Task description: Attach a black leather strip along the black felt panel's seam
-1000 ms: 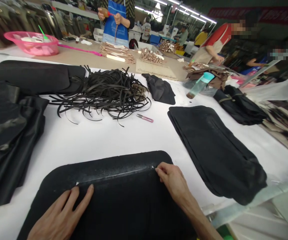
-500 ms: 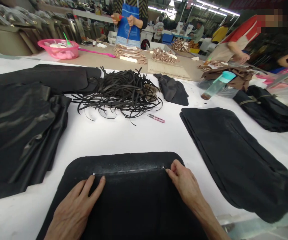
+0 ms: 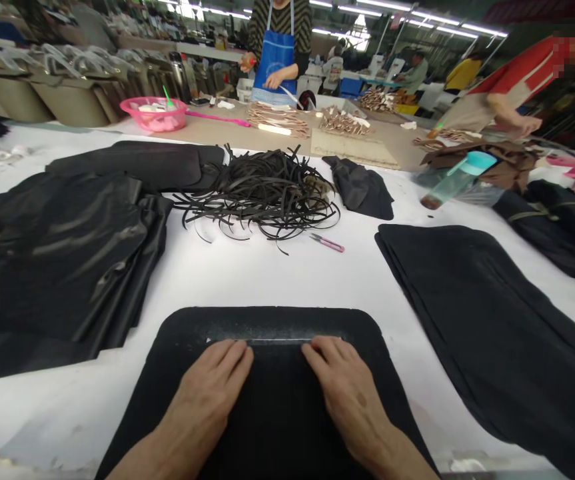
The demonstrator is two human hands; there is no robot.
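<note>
A black panel [image 3: 277, 427] with rounded far corners lies flat in front of me. A thin pale line [image 3: 277, 342] runs across it near the far edge, with a small white speck at its left end. At the left part of this line, my left hand [image 3: 212, 380] rests on the panel with its fingers close together and bent at the line. My right hand [image 3: 344, 380] mirrors it at the right part, thumb and fingertips bunched at the line. The fingertips' undersides are hidden. Both hands touch the same panel.
Black sheets [image 3: 57, 260] lie at left, stacked panels [image 3: 467, 293] at right. Beyond are black strips [image 3: 267, 190], pink thread snips [image 3: 328, 243], a tilted bottle [image 3: 460, 179] and a pink basin [image 3: 154, 120]. A person in a blue apron [image 3: 274, 60] stands across the table; another leans in at right.
Both hands have moved inward along the line, closer together. My left fingers, spread before, are now close together. The view has shifted, so the table's contents sit farther right.
</note>
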